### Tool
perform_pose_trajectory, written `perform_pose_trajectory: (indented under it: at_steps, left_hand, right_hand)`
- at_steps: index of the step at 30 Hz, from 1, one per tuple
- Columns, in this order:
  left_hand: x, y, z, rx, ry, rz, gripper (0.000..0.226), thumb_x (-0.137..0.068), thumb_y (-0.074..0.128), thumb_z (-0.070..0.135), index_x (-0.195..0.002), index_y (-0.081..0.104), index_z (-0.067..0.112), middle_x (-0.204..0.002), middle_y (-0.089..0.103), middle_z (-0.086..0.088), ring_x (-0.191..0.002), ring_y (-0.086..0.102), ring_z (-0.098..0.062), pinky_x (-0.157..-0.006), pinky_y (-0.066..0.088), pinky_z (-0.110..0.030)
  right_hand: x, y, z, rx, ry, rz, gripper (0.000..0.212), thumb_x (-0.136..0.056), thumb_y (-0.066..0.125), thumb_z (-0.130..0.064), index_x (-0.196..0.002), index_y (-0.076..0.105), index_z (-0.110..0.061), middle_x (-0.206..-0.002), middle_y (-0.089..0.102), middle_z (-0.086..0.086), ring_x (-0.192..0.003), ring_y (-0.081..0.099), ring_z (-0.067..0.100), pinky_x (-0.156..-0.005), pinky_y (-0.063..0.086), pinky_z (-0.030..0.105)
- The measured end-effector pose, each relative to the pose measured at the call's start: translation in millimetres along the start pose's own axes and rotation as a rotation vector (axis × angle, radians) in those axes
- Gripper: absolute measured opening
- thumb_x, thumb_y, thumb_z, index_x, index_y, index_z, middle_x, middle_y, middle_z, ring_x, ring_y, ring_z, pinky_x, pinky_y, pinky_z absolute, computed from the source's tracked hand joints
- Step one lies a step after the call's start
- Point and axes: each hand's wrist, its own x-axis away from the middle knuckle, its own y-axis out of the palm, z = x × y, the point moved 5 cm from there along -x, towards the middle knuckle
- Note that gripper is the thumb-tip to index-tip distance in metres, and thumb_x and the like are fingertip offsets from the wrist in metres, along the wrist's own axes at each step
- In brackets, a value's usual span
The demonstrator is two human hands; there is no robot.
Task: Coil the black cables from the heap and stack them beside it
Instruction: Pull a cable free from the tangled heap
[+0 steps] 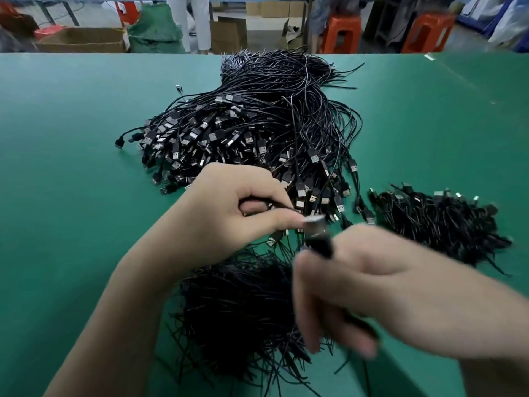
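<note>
Low in the head view, the left hand (229, 207) pinched a black cable with a silver USB plug (314, 224) between thumb and forefinger, just behind the plug. The right hand (372, 285), blurred, had its fingers curled round the same cable's dark body below the plug. Beyond both hands, the big heap of loose black USB cables (257, 124) lay on the green table mat (71, 167). A stack of coiled black cables (440, 224) sat just right of it. A pile of thin black strands (240, 310) lay under the wrists.
</note>
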Motion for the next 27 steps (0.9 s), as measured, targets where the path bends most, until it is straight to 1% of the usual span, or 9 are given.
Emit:
perform_pose_trajectory:
  at_steps: [5,8,13,16,18,20,22,24,27]
  left_hand:
    - [1.7,-12.5,16.9,-0.273,0.031,0.051,0.023,-0.090,0.074,0.039,-0.071,0.072,0.025,-0.059,0.051,0.006,-0.059,0.051,-0.014,-0.059,0.035,-0.015]
    - [3.9,-19.5,17.3,-0.319,-0.028,0.134,0.029,-0.091,0.071,0.038,-0.066,0.069,0.023,-0.053,0.045,0.008,-0.054,0.046,-0.013,-0.055,0.032,-0.018]
    - [2.2,-11.3,25.0,-0.262,-0.096,0.204,0.035,-0.096,0.064,0.033,-0.064,0.063,0.020,-0.048,0.040,0.007,-0.048,0.040,-0.009,-0.050,0.026,-0.012]
    - [1.3,3.4,29.3,-0.189,-0.118,0.176,0.033,-0.101,0.059,0.029,-0.069,0.064,0.022,-0.048,0.048,0.014,-0.046,0.046,0.002,-0.050,0.031,-0.007]
    - [2.6,15.0,27.5,-0.143,-0.159,0.064,0.031,-0.102,0.054,0.030,-0.073,0.066,0.028,-0.055,0.057,0.028,-0.053,0.056,0.012,-0.057,0.040,-0.004]
    - [4.6,30.5,20.0,-0.160,-0.272,-0.155,0.031,-0.098,0.045,0.043,-0.082,0.069,0.033,-0.066,0.066,0.021,-0.064,0.065,0.002,-0.070,0.054,-0.023]
    - [7.4,45.0,12.2,-0.173,-0.328,-0.356,0.031,-0.102,0.042,0.048,-0.094,0.070,0.040,-0.075,0.070,0.015,-0.073,0.066,-0.002,-0.076,0.055,-0.033]
    - [6.3,50.4,10.0,-0.128,-0.340,-0.385,0.030,-0.106,0.044,0.043,-0.098,0.072,0.038,-0.076,0.071,0.010,-0.075,0.066,-0.006,-0.078,0.055,-0.035]
    - [1.2,42.9,10.5,-0.057,-0.293,-0.233,0.030,-0.104,0.044,0.038,-0.091,0.072,0.035,-0.069,0.066,0.001,-0.069,0.066,-0.018,-0.071,0.055,-0.041]
  right_hand:
    - [-10.4,3.8,16.3,0.195,0.126,0.053,0.066,-0.098,0.036,-0.066,-0.077,0.078,-0.020,-0.066,0.073,-0.007,-0.060,0.069,0.008,-0.061,0.052,0.019]
    - [-13.5,-4.0,15.4,0.012,0.021,0.194,0.062,-0.101,0.034,-0.062,-0.088,0.080,-0.022,-0.080,0.078,-0.009,-0.076,0.073,0.005,-0.070,0.053,0.017]
    - [-25.2,-12.4,31.4,-0.172,-0.082,0.424,0.061,-0.099,0.030,-0.058,-0.124,0.072,-0.021,-0.115,0.076,-0.011,-0.109,0.069,0.003,-0.097,0.056,0.033]
    - [-32.3,-15.3,38.9,-0.747,-0.115,0.531,0.067,-0.098,0.031,-0.057,-0.120,0.071,-0.007,-0.108,0.078,0.008,-0.102,0.074,0.016,-0.087,0.060,0.029]
    - [-32.9,-18.2,43.8,-0.995,-0.130,0.603,0.067,-0.099,0.030,-0.058,-0.117,0.072,-0.008,-0.104,0.078,0.008,-0.095,0.075,0.014,-0.078,0.058,0.021]
    - [-31.1,-25.8,46.5,-1.155,-0.154,0.651,0.068,-0.102,0.025,-0.056,-0.117,0.069,-0.007,-0.106,0.078,0.010,-0.099,0.076,0.018,-0.073,0.059,0.021]
    - [-23.1,-38.1,52.0,-1.278,-0.173,0.753,0.062,-0.104,0.026,-0.053,-0.106,0.069,-0.008,-0.087,0.078,0.004,-0.085,0.077,0.016,-0.065,0.059,0.022]
    - [-14.8,-48.2,54.8,-1.392,-0.205,0.788,0.052,-0.105,0.033,-0.053,-0.089,0.064,-0.015,-0.057,0.056,-0.010,-0.056,0.062,0.007,-0.052,0.052,0.021]
    - [-7.4,-56.7,50.8,-1.440,-0.306,0.641,0.043,-0.107,0.037,-0.045,-0.077,0.055,-0.019,-0.061,0.027,-0.010,-0.052,0.029,0.008,-0.050,0.033,0.020]
